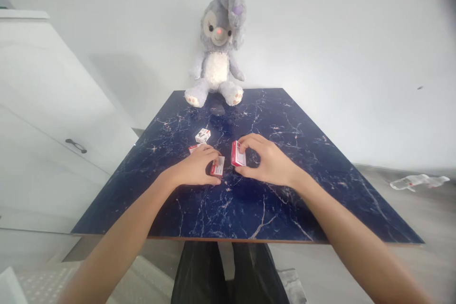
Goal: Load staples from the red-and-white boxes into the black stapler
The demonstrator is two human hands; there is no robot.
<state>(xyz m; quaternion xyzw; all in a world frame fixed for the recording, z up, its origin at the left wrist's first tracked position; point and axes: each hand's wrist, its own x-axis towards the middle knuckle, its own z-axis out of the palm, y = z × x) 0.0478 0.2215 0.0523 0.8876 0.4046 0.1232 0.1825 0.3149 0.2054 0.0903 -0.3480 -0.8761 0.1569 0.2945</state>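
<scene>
The left hand [197, 166], palm down, pinches a small rectangular red-and-white box [218, 167] between thumb and bent fingers, while the right hand [265, 159], arched into a C, pinches a tilted second box [238, 154], both near the middle of a glossy, white-veined, marble-patterned navy tabletop [285, 128].

No lettering can be read. Print on the red-and-white box [237, 156] at mid-frame is blurred, likewise on the white box [203, 136] further left.
</scene>
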